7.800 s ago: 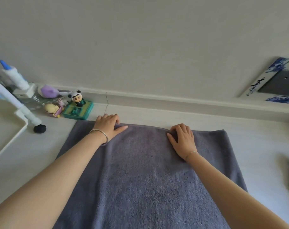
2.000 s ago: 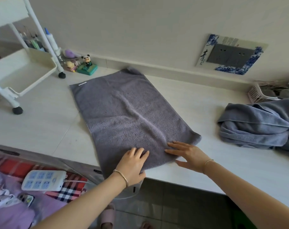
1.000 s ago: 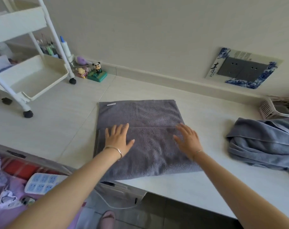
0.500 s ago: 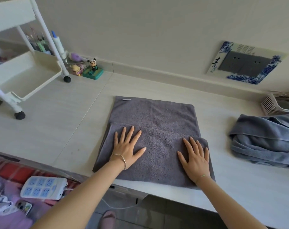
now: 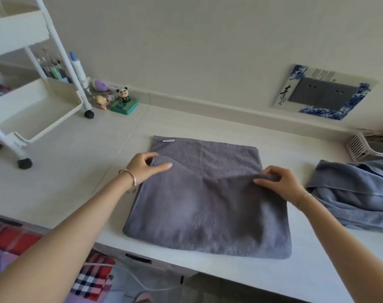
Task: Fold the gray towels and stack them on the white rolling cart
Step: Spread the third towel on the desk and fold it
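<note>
A gray towel [image 5: 208,206] lies folded on the white countertop [image 5: 81,162], its near edge at the counter's front. My left hand [image 5: 145,166] pinches the left corner of the upper layer's far edge. My right hand [image 5: 275,179] pinches the right corner of that same edge. The edge is raised slightly off the layer below and sags in the middle. A crumpled pile of gray towels [image 5: 356,191] sits on the counter to the right. The white rolling cart [image 5: 33,103] stands at the far left, and its lower tray looks bare.
Small figurines, among them a panda on a green base [image 5: 123,102], stand by the wall beside the cart's wheel [image 5: 89,114]. A white slatted basket [image 5: 361,147] sits at the far right. A framed outlet plate [image 5: 324,92] hangs on the wall.
Half a second ago both palms lay flat on the towel's upper layer. Now both hands have moved up to that layer's far corners and pinch them, lifting the edge a little.
</note>
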